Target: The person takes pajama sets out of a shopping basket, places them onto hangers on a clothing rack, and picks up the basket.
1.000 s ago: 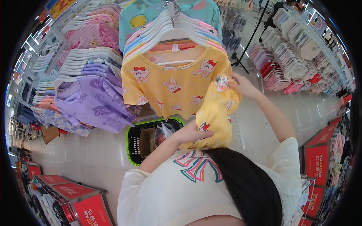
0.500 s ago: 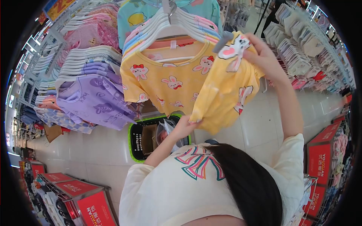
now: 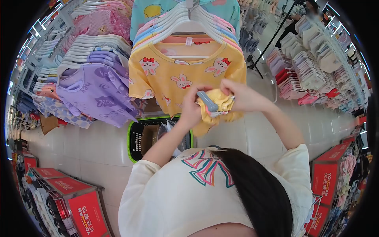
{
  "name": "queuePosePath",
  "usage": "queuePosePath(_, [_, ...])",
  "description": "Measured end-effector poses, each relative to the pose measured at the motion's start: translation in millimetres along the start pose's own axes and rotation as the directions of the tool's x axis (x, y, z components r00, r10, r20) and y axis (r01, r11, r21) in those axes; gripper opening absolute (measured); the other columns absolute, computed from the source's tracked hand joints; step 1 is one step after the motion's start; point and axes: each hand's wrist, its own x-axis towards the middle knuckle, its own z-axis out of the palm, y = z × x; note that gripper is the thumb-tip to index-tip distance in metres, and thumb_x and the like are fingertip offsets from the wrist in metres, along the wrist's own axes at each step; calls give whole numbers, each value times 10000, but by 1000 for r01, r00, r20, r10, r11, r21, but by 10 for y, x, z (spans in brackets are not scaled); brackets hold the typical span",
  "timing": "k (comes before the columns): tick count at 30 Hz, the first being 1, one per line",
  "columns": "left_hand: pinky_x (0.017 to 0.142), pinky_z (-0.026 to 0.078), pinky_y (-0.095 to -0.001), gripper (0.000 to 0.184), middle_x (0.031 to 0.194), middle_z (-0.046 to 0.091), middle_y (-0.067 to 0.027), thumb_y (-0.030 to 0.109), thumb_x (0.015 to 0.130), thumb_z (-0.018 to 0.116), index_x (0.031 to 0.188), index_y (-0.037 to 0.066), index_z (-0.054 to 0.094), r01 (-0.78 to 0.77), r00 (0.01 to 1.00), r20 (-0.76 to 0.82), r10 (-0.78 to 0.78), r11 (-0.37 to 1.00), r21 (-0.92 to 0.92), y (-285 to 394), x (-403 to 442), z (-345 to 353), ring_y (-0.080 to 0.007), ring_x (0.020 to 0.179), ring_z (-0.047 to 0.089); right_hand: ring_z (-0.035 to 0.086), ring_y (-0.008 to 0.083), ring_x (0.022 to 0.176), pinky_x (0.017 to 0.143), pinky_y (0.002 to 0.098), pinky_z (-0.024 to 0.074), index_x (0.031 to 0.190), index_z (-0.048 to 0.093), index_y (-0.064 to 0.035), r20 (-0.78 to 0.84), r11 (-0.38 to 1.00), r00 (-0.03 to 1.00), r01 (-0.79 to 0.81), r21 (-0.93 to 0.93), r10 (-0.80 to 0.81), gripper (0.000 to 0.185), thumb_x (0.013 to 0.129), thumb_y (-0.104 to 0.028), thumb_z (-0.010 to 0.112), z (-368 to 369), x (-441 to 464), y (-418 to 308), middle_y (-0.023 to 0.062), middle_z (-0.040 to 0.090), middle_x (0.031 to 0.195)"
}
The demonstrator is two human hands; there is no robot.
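Note:
Between my hands, in front of my chest, is a bunched yellow garment (image 3: 207,122) with a grey clip (image 3: 208,102) on its upper edge. My left hand (image 3: 192,108) grips its left side beside the clip. On its right side, my right hand (image 3: 241,95) pinches the gathered cloth. Just behind hangs a yellow shirt (image 3: 169,81) with rabbit prints, on a white hanger (image 3: 189,27) at the front of a row of shirts. The garment covers part of that shirt's lower right.
A black basket with a green rim (image 3: 130,147) stands on the floor, holding a box and a plastic bag. Purple shirts (image 3: 94,89) hang at left. Racks of small clothes (image 3: 312,59) and a person (image 3: 294,23) are at right. Red display boxes (image 3: 85,213) stand lower left.
The yellow garment has come down and inward from the right and is now bunched. My left hand has moved up to its top edge; my right hand has lowered toward the left.

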Motion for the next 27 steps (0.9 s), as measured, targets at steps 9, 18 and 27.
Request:
queuePosePath(9, [654,496,-373,476,1078,535,-143,90,732,632,1175,60,461,-168,984,99,149,580,797,-577,744,-786,-279,829,591,390,116,697,627,236,371,833,334,-76,-376,942,879,198,-270,-293,430,644,-105,719,-983,80,-422,17,407,747])
queuePosePath(18, [558,481,-382,114,781,594,-84,153,747,609,798,52,618,-194,974,157,161,244,950,-256,439,-617,-297,634,593,490,145,819,729,270,419,1010,367,-83,-141,901,905,363,-239,-402,456,680,-62,680,-1009,873,-495,52,525,891])
queuePosePath(27, [578,476,-341,106,777,609,-66,98,737,631,837,64,638,-293,934,164,318,416,861,239,175,-418,-265,653,598,521,261,995,826,345,416,1154,410,-100,387,881,874,405,-245,-294,505,716,-143,656,-294,1526,-110,104,545,1054])
